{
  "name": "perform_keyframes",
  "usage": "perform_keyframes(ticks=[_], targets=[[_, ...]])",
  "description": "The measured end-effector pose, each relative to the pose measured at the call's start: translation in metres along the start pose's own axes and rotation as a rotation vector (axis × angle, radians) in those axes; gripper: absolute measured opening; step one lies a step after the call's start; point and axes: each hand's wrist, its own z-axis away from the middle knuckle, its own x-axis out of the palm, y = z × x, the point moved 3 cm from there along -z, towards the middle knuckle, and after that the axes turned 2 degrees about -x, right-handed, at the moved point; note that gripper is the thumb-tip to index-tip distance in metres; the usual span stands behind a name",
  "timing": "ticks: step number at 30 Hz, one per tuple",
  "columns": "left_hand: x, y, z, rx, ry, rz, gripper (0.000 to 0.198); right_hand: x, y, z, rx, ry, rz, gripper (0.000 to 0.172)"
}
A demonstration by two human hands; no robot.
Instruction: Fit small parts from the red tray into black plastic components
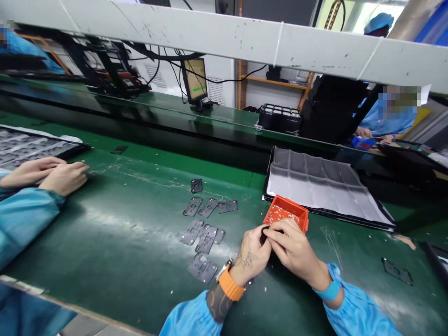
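My left hand (252, 252) is closed around a small black part (265, 233), most of which the fingers hide. From the right, my right hand (292, 247) meets it with thumb and fingers pinched at the same part. Whether the right fingers also hold a tiny piece is too small to tell. Just behind my hands sits a red bin (304, 215) with many tiny pale pieces inside. Left of my hands lie several flat black plastic plates (206, 237), some overlapping, on the green tabletop (140, 261).
A black tray with greyish-white compartments (315, 179) lies behind the bin. One more black plate (397, 270) is at the right. On the left, a co-worker's hands (59, 176) work beside another tray (31, 144). A white beam (224, 35) crosses overhead.
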Motion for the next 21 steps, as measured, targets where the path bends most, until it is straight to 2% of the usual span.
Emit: perform_keyframes(ticks=[15, 21], targets=[[-0.0004, -0.0023, 0.0031, -0.010, 0.031, -0.054, 0.029, 0.0004, -0.0033, -0.0003, -0.025, 0.038, -0.074, 0.028], [-0.0048, 0.0033, 0.0031, 0.052, 0.016, -0.072, 0.026, 0.0020, -0.0060, 0.0009, -0.013, 0.063, -0.071, 0.024]])
